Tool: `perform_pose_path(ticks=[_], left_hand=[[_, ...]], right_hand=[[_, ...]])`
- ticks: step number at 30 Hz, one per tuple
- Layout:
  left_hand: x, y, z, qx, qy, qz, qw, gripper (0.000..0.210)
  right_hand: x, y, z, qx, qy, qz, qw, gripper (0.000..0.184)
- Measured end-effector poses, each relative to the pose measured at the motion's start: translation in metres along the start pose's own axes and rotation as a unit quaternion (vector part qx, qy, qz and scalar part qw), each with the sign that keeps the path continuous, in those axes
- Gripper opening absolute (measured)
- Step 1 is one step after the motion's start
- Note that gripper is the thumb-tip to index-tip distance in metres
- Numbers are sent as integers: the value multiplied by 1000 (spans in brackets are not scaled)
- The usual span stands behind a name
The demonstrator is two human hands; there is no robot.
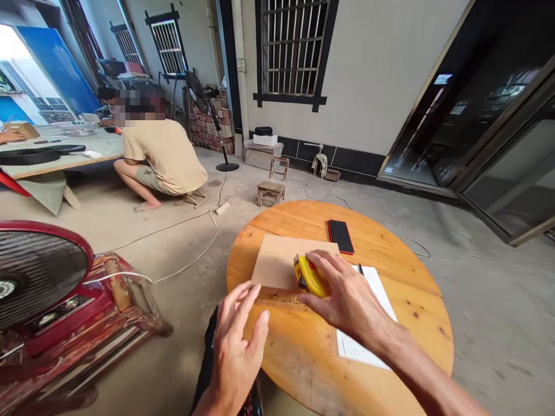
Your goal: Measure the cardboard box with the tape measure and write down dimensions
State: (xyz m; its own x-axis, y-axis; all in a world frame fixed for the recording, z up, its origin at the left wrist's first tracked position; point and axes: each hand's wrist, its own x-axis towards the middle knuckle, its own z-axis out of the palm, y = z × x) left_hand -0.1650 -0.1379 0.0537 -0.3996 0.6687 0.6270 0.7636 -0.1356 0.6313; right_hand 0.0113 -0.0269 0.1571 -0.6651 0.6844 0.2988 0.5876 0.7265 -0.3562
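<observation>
My right hand grips a yellow tape measure over the near right part of a flat piece of brown cardboard. That cardboard lies on a round wooden table. Fingers apart and holding nothing, my left hand is at the cardboard's near left corner; whether a fingertip touches it I cannot tell. Behind my right hand a black phone with a red edge lies on the table. White paper sheets are partly hidden under my right forearm, with a dark pen at their top.
A red fan stands on a wooden stand at the left. A small wooden chair is beyond the table. Further left, a person crouches on a low stool beside a work table. Cables and a power strip lie on the floor.
</observation>
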Motion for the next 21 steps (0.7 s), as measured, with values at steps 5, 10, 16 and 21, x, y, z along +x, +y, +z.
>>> perform_pose_path(ticks=[5, 10, 16, 21], left_hand=[[-6, -28, 19, 34, -33, -38, 998, 51], [-11, -49, 35, 3, -67, -141, 988, 67], [-13, -62, 46, -19, -134, -255, 957, 46], [17, -81, 44, -57, -135, -277, 949, 49]], right_hand=[[38, 17, 22, -35, -45, -47, 997, 59], [-12, 44, 29, 48, 104, 78, 990, 48], [-70, 46, 53, 286, 146, 284, 904, 51], [-55, 25, 74, 360, 173, 239, 885, 49]])
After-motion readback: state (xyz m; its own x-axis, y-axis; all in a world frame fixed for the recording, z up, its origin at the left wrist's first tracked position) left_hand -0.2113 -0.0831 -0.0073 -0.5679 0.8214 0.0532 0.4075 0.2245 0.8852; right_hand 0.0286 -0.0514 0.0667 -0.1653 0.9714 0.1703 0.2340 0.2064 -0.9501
